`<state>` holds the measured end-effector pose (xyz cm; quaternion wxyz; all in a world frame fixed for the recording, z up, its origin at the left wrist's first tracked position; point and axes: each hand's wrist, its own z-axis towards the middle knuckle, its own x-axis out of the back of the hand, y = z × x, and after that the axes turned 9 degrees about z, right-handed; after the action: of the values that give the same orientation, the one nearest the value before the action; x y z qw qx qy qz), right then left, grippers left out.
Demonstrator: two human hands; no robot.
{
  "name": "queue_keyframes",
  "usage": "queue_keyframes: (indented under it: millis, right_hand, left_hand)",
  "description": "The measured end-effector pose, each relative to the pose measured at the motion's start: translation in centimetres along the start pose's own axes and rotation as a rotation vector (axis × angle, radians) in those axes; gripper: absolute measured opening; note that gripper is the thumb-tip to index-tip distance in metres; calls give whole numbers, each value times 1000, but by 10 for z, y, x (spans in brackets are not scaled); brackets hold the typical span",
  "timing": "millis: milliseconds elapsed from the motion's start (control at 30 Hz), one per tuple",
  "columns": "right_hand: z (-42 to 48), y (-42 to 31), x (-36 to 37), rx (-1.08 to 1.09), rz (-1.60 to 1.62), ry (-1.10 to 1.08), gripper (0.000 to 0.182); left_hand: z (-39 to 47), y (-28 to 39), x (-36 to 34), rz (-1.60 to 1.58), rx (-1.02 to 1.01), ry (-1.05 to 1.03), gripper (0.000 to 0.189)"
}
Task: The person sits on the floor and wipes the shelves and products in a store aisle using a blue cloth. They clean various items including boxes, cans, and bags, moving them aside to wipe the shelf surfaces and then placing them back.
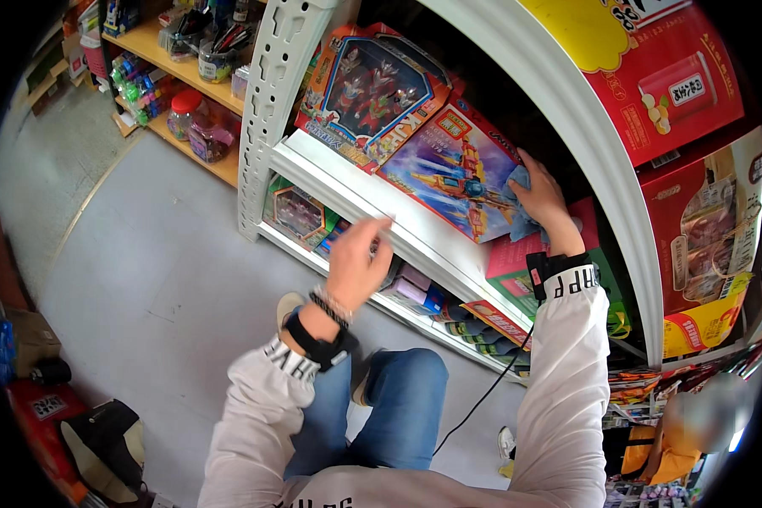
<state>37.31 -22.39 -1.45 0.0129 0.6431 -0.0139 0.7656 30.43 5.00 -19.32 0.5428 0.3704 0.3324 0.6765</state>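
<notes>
My right hand (541,193) grips a crumpled blue cloth (522,225) at the right end of a boxed toy spaceship set (457,171). That box stands on a white metal shelf (432,213), beside an orange figure box with a clear window (378,89). My left hand (357,257), blurred by motion, hovers before the shelf's front edge with loosely curled fingers. A gap shows between its thumb and forefinger, and nothing is visible in it. Behind my right wrist sits a pink and green box (514,267), partly covered by my arm.
Packaged goods (413,289) fill the lower shelf. Red gift boxes (679,82) stand right, beyond a white shelf edge (609,140). A perforated upright (260,127) rises left, near wooden shelves with jars (209,136). A black cable (482,397) hangs by my knees. A person (663,444) is lower right.
</notes>
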Motion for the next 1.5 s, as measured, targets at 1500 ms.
queue_keyframes:
  millis: [1500]
  right_hand:
    - [-24,12,15,74,100,18,55]
  left_hand:
    - [227,-36,16,437,-98,328,71]
